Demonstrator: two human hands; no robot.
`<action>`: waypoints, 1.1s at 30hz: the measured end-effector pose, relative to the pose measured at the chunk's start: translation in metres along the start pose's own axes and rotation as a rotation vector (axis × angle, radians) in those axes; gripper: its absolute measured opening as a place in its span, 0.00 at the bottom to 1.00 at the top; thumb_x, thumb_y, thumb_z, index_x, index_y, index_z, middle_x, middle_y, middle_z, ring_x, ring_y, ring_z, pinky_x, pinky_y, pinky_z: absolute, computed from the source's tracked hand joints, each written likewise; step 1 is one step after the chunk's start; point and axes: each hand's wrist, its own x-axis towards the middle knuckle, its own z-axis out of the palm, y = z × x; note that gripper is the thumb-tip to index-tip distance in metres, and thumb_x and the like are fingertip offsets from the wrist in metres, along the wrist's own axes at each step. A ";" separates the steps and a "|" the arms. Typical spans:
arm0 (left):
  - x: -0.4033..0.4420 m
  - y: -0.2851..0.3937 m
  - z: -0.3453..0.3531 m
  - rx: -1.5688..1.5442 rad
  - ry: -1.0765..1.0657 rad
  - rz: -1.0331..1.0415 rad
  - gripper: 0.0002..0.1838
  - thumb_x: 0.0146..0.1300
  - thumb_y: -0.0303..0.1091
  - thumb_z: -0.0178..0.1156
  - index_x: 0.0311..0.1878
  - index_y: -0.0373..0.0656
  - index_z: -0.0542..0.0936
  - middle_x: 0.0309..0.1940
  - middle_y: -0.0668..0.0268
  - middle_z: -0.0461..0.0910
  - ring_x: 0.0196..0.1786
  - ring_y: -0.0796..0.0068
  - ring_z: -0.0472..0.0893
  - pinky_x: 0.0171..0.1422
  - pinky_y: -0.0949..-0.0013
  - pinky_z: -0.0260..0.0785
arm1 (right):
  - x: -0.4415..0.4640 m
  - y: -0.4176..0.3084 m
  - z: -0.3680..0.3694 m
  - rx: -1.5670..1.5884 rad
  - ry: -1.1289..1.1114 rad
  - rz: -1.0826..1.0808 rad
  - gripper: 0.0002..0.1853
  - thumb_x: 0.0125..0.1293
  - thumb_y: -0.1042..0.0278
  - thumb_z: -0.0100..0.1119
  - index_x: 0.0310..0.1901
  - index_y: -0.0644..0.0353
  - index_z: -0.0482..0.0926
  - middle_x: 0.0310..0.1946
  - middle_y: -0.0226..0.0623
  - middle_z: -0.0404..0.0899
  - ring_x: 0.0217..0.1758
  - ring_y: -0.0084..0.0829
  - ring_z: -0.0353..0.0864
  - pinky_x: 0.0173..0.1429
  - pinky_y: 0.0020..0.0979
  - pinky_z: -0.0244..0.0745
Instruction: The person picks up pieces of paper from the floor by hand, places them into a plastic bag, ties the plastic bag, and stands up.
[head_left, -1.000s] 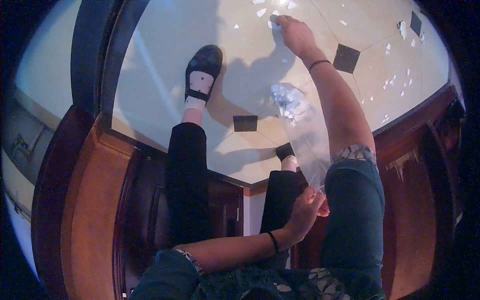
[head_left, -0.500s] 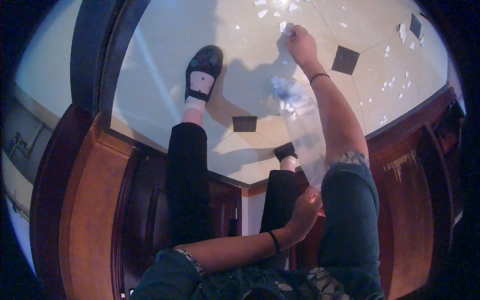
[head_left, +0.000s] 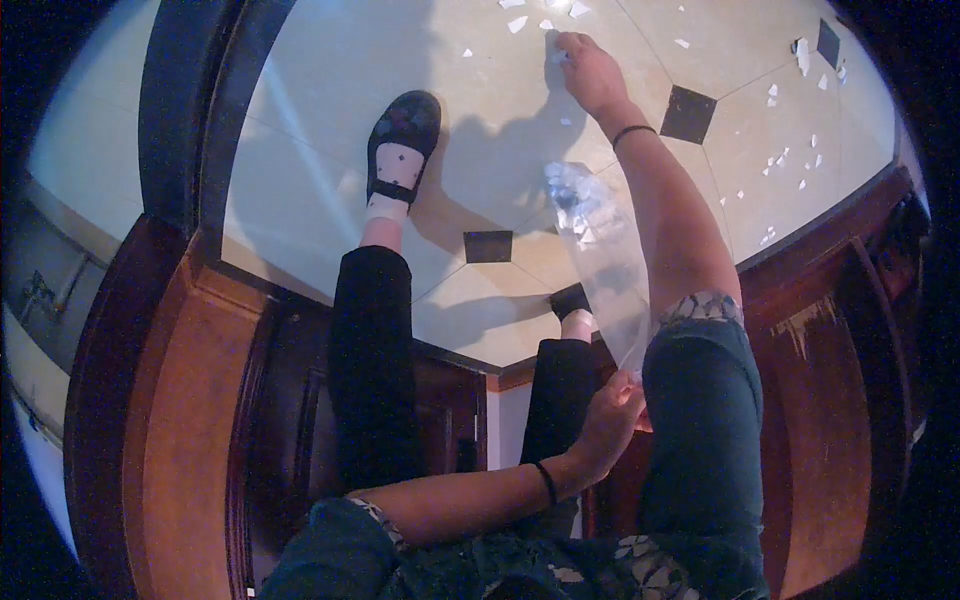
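Note:
My right hand (head_left: 592, 75) reaches down to the tiled floor, its fingers pinched together at a small scrap of white paper (head_left: 561, 57) that they partly hide. Closer to my body, my left hand (head_left: 610, 418) is closed on the top of a clear plastic bag (head_left: 610, 275). The bag hangs down and away from me, with several white scraps (head_left: 580, 215) gathered in its lower end.
More white scraps (head_left: 517, 24) lie on the floor (head_left: 500, 110) ahead, and others (head_left: 775, 165) are scattered to the right. My shoes (head_left: 405, 130) stand on the tiles. Dark wooden panels (head_left: 810, 400) and a door frame (head_left: 180, 110) border the floor.
My right hand has moved slightly forward and left, its fingertips now over the spot where a white scrap lay. My left hand still grips the bag, nearly unmoved.

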 end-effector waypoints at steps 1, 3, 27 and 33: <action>0.000 0.001 0.001 -0.001 0.000 -0.001 0.12 0.67 0.37 0.46 0.40 0.38 0.72 0.30 0.65 0.74 0.33 0.77 0.76 0.36 0.71 0.73 | -0.001 0.004 0.003 -0.036 0.005 -0.026 0.16 0.53 0.74 0.51 0.46 0.54 0.70 0.46 0.45 0.73 0.44 0.47 0.76 0.46 0.43 0.73; -0.001 0.009 0.002 -0.091 -0.053 -0.069 0.12 0.68 0.37 0.46 0.40 0.38 0.72 0.29 0.65 0.74 0.32 0.77 0.76 0.37 0.72 0.73 | -0.001 0.009 0.004 -0.044 0.003 -0.024 0.15 0.53 0.74 0.52 0.45 0.56 0.71 0.44 0.45 0.74 0.44 0.47 0.77 0.46 0.43 0.73; -0.003 0.040 0.020 -0.387 -0.144 0.051 0.11 0.66 0.39 0.50 0.40 0.40 0.69 0.31 0.62 0.75 0.31 0.74 0.78 0.38 0.71 0.74 | 0.095 -0.056 -0.069 -0.200 -0.026 0.096 0.23 0.49 0.76 0.58 0.49 0.61 0.65 0.45 0.54 0.70 0.44 0.52 0.75 0.46 0.42 0.75; -0.006 0.048 0.018 -0.351 -0.129 0.050 0.10 0.66 0.38 0.50 0.41 0.41 0.68 0.31 0.62 0.75 0.31 0.74 0.78 0.36 0.73 0.74 | 0.091 -0.053 -0.096 0.280 0.063 -0.350 0.35 0.41 0.80 0.66 0.53 0.58 0.61 0.51 0.49 0.62 0.53 0.49 0.70 0.50 0.40 0.74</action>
